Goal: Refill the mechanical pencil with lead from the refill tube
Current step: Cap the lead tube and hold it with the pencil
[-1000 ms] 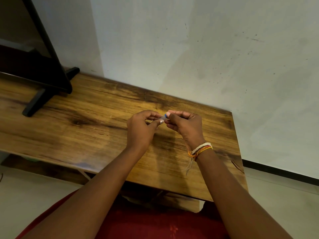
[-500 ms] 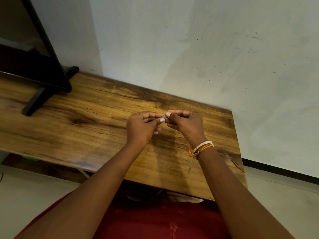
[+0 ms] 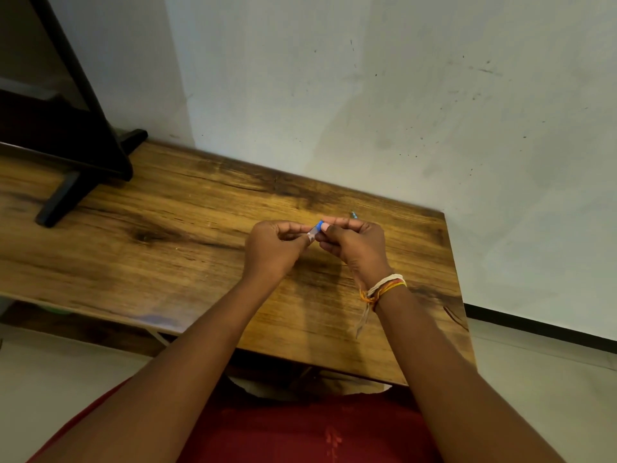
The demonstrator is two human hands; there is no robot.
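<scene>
Early stage: left hand [image 3: 272, 250] pinches refill tube [image 3: 314, 231]; right hand [image 3: 354, 243] pinches its blue cap [image 3: 320, 224], still on. Pencil tip [image 3: 353, 214] at 1 o'clock of right hand; no lead out.

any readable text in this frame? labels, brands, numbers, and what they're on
None readable.
Refill tube, pinched between left hand and right hand: blue cap, clear body, any print too small to tell.
Red garment: darker marks, too blurred to read as text.

A small clear refill tube [image 3: 313, 232] with a blue cap [image 3: 320, 225] is tilted above the wooden table [image 3: 167, 262]. A thin pencil tip [image 3: 353, 214] shows just beyond it.
</scene>
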